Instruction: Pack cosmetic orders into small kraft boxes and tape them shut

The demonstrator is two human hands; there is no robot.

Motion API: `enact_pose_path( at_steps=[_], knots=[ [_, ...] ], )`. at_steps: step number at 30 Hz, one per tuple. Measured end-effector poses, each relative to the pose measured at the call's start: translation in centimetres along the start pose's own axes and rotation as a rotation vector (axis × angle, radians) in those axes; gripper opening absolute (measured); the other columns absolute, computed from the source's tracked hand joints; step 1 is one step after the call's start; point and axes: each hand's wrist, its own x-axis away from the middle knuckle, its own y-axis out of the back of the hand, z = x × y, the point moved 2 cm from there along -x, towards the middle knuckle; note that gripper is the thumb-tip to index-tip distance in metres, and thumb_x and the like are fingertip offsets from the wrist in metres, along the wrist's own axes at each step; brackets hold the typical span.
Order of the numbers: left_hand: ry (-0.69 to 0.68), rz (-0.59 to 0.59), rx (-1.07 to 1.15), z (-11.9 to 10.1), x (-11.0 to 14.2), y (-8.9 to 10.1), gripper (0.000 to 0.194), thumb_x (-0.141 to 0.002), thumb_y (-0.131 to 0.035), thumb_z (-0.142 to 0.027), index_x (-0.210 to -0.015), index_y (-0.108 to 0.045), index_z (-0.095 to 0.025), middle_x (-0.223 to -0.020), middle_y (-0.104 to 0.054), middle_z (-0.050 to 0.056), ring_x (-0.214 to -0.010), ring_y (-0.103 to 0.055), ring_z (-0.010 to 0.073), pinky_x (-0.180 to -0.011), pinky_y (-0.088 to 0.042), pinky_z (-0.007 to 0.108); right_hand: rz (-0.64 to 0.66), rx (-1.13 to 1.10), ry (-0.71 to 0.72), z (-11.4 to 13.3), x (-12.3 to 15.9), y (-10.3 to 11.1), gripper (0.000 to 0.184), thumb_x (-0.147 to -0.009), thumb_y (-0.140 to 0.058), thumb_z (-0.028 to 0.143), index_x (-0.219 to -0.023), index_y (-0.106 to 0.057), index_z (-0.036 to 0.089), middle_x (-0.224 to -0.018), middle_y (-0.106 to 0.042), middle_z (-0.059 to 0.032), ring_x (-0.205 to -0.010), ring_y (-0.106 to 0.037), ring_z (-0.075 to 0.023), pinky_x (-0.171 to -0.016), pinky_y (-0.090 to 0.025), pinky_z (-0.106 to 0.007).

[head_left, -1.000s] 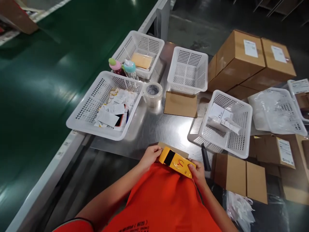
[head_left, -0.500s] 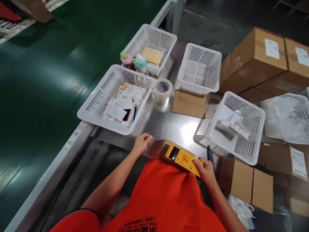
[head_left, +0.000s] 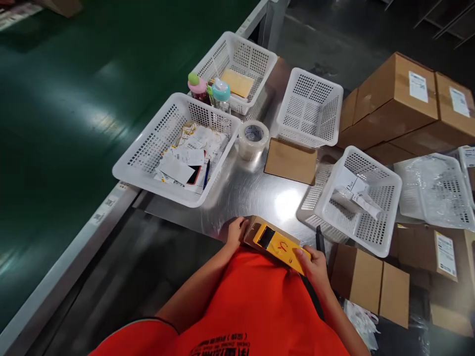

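Observation:
A yellow box with a black window lies on a flat brown carton at the near edge of the steel table. My right hand is closed on the yellow box's right end. My left hand curls against the left end of the brown carton. My orange shirt hides both hands' lower parts.
White mesh baskets stand on the table: one with papers, one with a tan pad, one with nothing in it, one with small white packs. A tape roll, a flat cardboard piece, two bottles, stacked cartons and a green conveyor surround them.
My left hand left the yellow box, hovered over the table, then came back to the brown carton's left end. My right hand kept hold of the box.

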Motion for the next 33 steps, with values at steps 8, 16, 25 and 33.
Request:
enact_pose_path(
  at_steps=[8,16,25,33],
  knots=[
    [-0.003,0.146,-0.2,0.1,-1.0,0.3,0.022,-0.094,-0.047,-0.034,-0.086,-0.062,-0.02,-0.082,-0.069,0.005,-0.077,-0.063,0.0189,-0.075,-0.045,0.03,-0.025,-0.007,0.003,-0.6,0.0,0.1,0.06,-0.075,-0.059,0.073,-0.052,-0.035,0.023,-0.051,-0.029,0.0045,-0.048,-0.028,-0.0098,-0.041,-0.02,-0.025],
    [0.033,0.134,-0.347,-0.1,1.5,2.0,0.042,-0.094,-0.033,-0.013,-0.132,-0.052,-0.014,-0.133,-0.062,0.019,-0.12,-0.06,0.0252,-0.101,-0.045,0.04,-0.028,0.011,-0.005,-0.4,0.0,0.1,0.06,-0.076,-0.058,0.073,-0.052,-0.034,0.023,-0.051,-0.028,0.0046,-0.049,-0.027,-0.0093,-0.043,-0.019,-0.026],
    [-0.31,0.439,-0.463,0.1,3.2,2.5,0.094,-0.074,-0.065,-0.023,-0.157,-0.021,-0.022,-0.163,-0.029,0.015,-0.153,-0.014,0.0349,-0.122,-0.01,0.061,0.03,-0.016,-0.028,0.4,-0.5,0.1,0.065,-0.07,-0.057,0.08,-0.05,-0.031,0.023,-0.05,-0.025,0.0054,-0.048,-0.024,-0.0082,-0.043,-0.019,-0.025],
    [-0.754,0.546,-0.62,-7.2,1.3,3.4,0.115,-0.058,-0.082,-0.051,-0.151,-0.027,-0.013,-0.152,-0.04,0.024,-0.143,-0.033,0.0391,-0.122,-0.016,0.054,0.078,-0.049,-0.044,0.8,-0.4,-0.4,0.059,-0.069,-0.06,0.074,-0.05,-0.039,0.022,-0.05,-0.034,0.0038,-0.05,-0.03,-0.0092,-0.043,-0.023,-0.023]
  ],
)
